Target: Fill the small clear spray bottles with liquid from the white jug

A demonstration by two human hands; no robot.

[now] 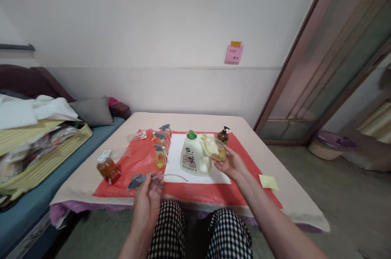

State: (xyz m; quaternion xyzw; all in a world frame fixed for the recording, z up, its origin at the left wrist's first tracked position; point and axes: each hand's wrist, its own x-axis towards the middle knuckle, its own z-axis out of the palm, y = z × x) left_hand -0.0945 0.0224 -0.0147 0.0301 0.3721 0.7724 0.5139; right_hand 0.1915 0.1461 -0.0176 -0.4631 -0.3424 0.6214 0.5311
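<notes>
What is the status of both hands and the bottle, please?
Left hand grips spray head with its tube. Right hand grips clear bottle, tilted. Detergent jug stands between them.

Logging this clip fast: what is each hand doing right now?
Left hand: closed on the spray trigger head.
Right hand: holding the clear bottle, tilted.

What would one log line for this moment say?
left hand: holds sprayer head | right hand: holds open bottle | detergent jug: upright on table
</notes>
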